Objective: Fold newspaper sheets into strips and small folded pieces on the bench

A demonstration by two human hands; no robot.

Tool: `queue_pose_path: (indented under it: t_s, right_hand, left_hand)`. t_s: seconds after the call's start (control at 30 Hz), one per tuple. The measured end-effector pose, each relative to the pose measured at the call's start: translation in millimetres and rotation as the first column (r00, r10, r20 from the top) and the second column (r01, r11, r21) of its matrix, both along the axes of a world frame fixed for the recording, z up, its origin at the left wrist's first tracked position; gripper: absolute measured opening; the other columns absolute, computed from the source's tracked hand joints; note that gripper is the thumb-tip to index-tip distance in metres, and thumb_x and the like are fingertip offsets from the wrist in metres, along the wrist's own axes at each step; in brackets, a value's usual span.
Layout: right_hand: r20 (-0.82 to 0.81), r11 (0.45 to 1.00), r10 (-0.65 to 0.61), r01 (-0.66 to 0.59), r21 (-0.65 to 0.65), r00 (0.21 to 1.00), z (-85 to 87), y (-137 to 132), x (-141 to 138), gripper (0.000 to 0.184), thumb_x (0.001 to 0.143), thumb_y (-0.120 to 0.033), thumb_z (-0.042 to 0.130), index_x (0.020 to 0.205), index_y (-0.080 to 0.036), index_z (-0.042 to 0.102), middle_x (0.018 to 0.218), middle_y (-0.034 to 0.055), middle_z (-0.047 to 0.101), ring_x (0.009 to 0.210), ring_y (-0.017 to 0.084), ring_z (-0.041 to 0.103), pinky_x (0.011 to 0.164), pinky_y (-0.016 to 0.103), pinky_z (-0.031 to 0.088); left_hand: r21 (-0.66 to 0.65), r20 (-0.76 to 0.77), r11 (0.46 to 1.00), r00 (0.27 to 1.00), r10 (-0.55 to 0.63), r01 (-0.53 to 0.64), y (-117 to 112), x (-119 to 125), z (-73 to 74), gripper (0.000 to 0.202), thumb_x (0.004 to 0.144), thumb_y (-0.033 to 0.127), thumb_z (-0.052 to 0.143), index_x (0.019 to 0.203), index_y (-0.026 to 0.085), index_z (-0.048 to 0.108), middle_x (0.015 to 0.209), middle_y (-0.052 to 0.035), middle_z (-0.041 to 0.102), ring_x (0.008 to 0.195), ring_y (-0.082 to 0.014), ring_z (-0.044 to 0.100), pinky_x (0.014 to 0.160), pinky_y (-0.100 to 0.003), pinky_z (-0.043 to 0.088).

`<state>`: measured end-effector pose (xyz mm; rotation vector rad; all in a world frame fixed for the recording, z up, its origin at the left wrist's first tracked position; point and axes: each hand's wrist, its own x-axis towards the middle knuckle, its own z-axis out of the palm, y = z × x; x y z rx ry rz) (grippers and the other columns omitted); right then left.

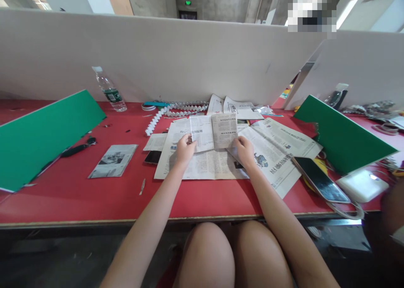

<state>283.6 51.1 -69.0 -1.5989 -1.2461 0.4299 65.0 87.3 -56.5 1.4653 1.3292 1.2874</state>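
Observation:
Both my hands hold up a small creased piece of newspaper, tilted toward me, with a fold line down its middle. My left hand pinches its lower left edge, and my right hand grips the lower right edge. Beneath it a larger newspaper sheet lies flat on the red table. More newspaper spreads out to the right, partly under my right forearm. A folded newspaper piece with a photo lies apart on the left.
Green boards stand at the left and right. A water bottle and a zigzag folded paper chain are at the back. A phone and a white power bank lie at right. A pale partition runs behind.

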Motion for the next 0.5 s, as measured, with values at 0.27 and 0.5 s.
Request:
queue_pose_path:
  t_s: [0.27,0.5]
  right_hand:
    - [0.004,1.0,-0.003,0.003,-0.03,1.0,1.4,0,1,0.022,0.077,-0.034,0.042,0.059,-0.021,0.045,0.06,-0.0013,0.047,0.061,0.015,0.042,0.06,0.029,0.029]
    - [-0.197,0.954,0.294,-0.299,0.005,0.935,6.8,-5,-7,0.027,0.08,-0.042,0.048,0.064,-0.021,0.049,0.06,-0.003,0.045,0.06,0.013,0.043,0.058,0.026,0.033]
  left_hand:
    - [0.005,0.03,1.0,0.999,0.011,-0.012,-3,1,5.5,0.013,0.069,0.018,0.057,0.081,0.018,0.058,0.082,-0.0042,0.062,0.078,-0.0179,0.058,0.07,-0.03,0.045]
    - [-0.169,0.32,0.955,0.93,-0.179,0.243,-13,12,12.2,0.019,0.062,0.018,0.056,0.081,0.016,0.059,0.085,-0.0046,0.066,0.083,-0.0209,0.061,0.071,-0.031,0.049]
